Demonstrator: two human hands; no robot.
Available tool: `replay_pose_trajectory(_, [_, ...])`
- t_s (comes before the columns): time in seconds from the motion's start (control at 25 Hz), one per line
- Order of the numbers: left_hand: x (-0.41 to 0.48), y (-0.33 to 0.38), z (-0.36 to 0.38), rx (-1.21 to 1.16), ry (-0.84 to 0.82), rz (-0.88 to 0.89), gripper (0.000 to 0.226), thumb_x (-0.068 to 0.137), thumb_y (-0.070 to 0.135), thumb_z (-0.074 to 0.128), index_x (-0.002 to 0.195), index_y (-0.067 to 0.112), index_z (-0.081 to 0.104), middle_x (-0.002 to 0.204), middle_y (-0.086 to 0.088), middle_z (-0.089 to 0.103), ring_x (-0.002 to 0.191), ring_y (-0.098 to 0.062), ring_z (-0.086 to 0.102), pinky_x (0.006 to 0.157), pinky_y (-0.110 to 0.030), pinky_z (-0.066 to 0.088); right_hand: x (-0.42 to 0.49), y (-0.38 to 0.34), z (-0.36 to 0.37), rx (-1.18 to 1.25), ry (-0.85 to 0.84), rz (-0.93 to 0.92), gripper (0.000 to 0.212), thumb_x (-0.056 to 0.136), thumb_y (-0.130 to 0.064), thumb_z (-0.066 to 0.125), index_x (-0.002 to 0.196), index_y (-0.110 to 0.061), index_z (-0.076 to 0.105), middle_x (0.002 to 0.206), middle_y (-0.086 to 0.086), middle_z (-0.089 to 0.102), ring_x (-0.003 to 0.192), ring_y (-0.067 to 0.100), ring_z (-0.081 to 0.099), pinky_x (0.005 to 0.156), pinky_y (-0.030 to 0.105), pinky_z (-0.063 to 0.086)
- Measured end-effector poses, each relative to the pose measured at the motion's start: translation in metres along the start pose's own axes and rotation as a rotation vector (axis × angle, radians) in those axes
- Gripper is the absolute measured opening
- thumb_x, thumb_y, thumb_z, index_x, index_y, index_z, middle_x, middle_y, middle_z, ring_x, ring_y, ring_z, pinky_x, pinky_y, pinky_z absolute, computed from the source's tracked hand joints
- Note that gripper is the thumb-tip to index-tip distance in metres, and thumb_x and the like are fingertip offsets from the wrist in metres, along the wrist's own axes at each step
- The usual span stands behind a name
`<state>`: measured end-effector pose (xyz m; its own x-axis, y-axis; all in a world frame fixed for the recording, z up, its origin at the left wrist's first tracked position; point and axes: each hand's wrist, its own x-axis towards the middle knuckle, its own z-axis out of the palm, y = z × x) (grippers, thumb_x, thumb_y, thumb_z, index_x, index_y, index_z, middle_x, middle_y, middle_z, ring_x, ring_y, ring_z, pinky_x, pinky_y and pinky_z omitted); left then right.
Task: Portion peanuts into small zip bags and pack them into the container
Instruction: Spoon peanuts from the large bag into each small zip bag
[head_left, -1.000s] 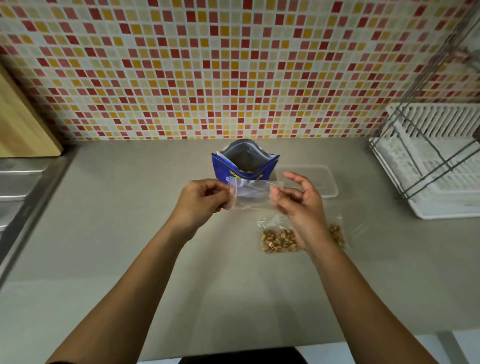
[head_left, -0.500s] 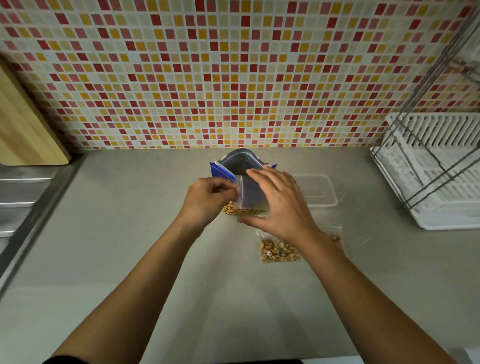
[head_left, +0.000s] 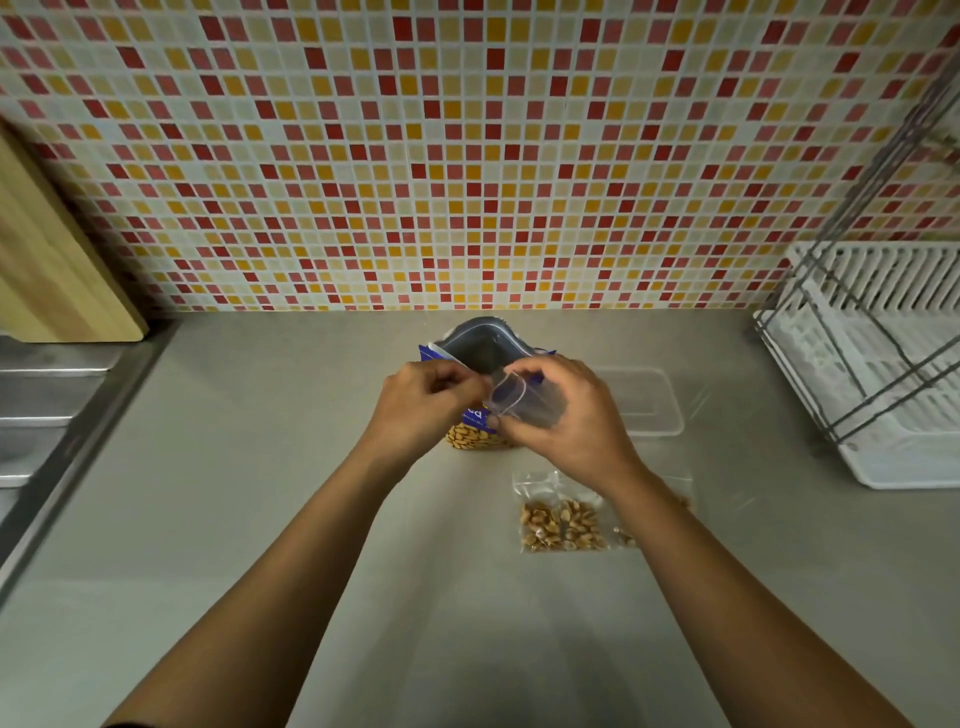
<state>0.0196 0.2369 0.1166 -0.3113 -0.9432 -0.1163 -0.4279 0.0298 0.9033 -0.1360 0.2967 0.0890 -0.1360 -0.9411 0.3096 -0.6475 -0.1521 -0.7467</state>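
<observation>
Both hands meet over the middle of the countertop (head_left: 260, 493), working 1 empty zip bag (head_left: 519, 402) between them. The left hand (head_left: 426, 405) pinches the bag's near lip between thumb and forefinger, the other fingers curled in. The right hand (head_left: 566, 431) wraps round the bag's body, its fingertips nipping the opposite lip, so the mouth stands spread in a narrow oval. That opposed pull is probably there to keep the thin film from closing before peanuts go in. The peanut pouch (head_left: 475, 345) stands upright at 12 o'clock from the hands, just behind them, top gaping toward the person, likely set close so the transfer is short. The clear container (head_left: 670, 415) lies at 3 o'clock from the pouch, nothing visible in it, near enough for packing. 1 filled zip bag (head_left: 563, 519) lies flat at 5 o'clock from the hands, beside the right forearm, and what looks like a 2nd hides mostly behind that arm. A white dish rack (head_left: 883, 364) sits at 2 o'clock, well apart. Filling this bag seems the step in hand.
</observation>
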Motion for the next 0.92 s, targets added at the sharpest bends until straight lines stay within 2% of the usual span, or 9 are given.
replay_pose_trajectory(0.08, [0.014,0.0,-0.008,-0.024,0.177,0.041,0.023,0.09,0.038,0.055,0.097,0.018,0.064,0.089,0.002,0.064,0.077,-0.009,0.057,0.061,-0.021,0.044,0.002,0.007,-0.004,0.2,0.017,0.096,0.046,0.068,-0.036,0.079,0.108,-0.026,0.059,0.104,-0.012,0.064,0.099,-0.001,0.057,0.08,0.013,0.048])
replay_pose_trajectory(0.16, [0.037,-0.006,-0.018,0.209,0.325,0.04,0.033,0.087,0.043,0.058,0.107,0.018,0.062,0.1,0.001,0.062,0.085,-0.01,0.055,0.062,-0.021,0.042,0.005,0.016,-0.006,0.273,0.046,0.156,0.049,0.067,-0.037,0.079,0.11,-0.028,0.059,0.106,-0.013,0.064,0.102,-0.001,0.058,0.081,0.009,0.047])
replay_pose_trajectory(0.24, [0.056,-0.015,-0.02,0.417,0.281,0.027,0.036,0.085,0.037,0.062,0.112,0.013,0.064,0.108,-0.004,0.064,0.09,-0.011,0.052,0.069,-0.025,0.042,0.009,0.024,-0.004,0.294,0.041,0.206,0.052,0.067,-0.036,0.079,0.114,-0.027,0.059,0.11,-0.013,0.064,0.104,0.0,0.057,0.079,0.005,0.045])
replay_pose_trajectory(0.4, [0.07,-0.017,-0.015,0.473,0.206,0.077,0.022,0.089,0.02,0.06,0.105,0.008,0.068,0.104,-0.009,0.069,0.088,-0.011,0.052,0.073,-0.025,0.044,0.018,0.034,0.0,0.34,0.011,0.261,0.049,0.069,-0.035,0.077,0.113,-0.028,0.059,0.111,-0.015,0.064,0.103,0.001,0.058,0.076,0.004,0.045])
replay_pose_trajectory(0.52, [0.07,-0.015,-0.01,0.612,0.201,0.297,0.02,0.09,0.02,0.058,0.105,0.009,0.067,0.098,-0.009,0.069,0.087,-0.017,0.058,0.074,-0.026,0.045,0.02,0.039,0.003,0.382,0.006,0.276,0.049,0.069,-0.036,0.076,0.114,-0.026,0.058,0.11,-0.012,0.065,0.103,0.003,0.06,0.079,0.01,0.048])
replay_pose_trajectory(0.6, [0.07,-0.013,0.0,0.713,0.131,0.384,0.022,0.091,0.026,0.056,0.107,0.015,0.066,0.097,-0.006,0.069,0.098,-0.023,0.057,0.08,-0.034,0.044,0.02,0.041,0.004,0.437,0.019,0.289,0.05,0.069,-0.036,0.075,0.114,-0.023,0.058,0.11,-0.009,0.066,0.103,0.006,0.062,0.083,0.018,0.051])
replay_pose_trajectory(0.72, [0.074,-0.011,0.011,0.789,0.103,0.217,0.026,0.09,0.039,0.055,0.11,0.027,0.066,0.105,-0.001,0.067,0.116,-0.025,0.044,0.087,-0.04,0.034,0.021,0.044,0.004,0.492,0.034,0.298,0.05,0.067,-0.038,0.075,0.113,-0.023,0.059,0.108,-0.007,0.068,0.102,0.009,0.063,0.085,0.024,0.052])
replay_pose_trajectory(0.8, [0.078,-0.01,0.01,0.676,0.118,0.109,0.027,0.088,0.044,0.055,0.107,0.029,0.067,0.105,0.0,0.067,0.119,-0.026,0.041,0.088,-0.045,0.035,0.022,0.046,0.004,0.497,0.037,0.299,0.046,0.068,-0.036,0.076,0.11,-0.026,0.059,0.106,-0.008,0.069,0.101,0.009,0.064,0.084,0.024,0.051])
replay_pose_trajectory(0.92, [0.077,-0.007,0.002,0.507,0.205,0.086,0.028,0.089,0.044,0.054,0.105,0.026,0.068,0.106,0.0,0.067,0.12,-0.028,0.042,0.09,-0.049,0.039,0.023,0.047,0.002,0.495,0.02,0.288,0.043,0.067,-0.037,0.075,0.107,-0.031,0.059,0.105,-0.009,0.069,0.102,0.009,0.064,0.085,0.024,0.051])
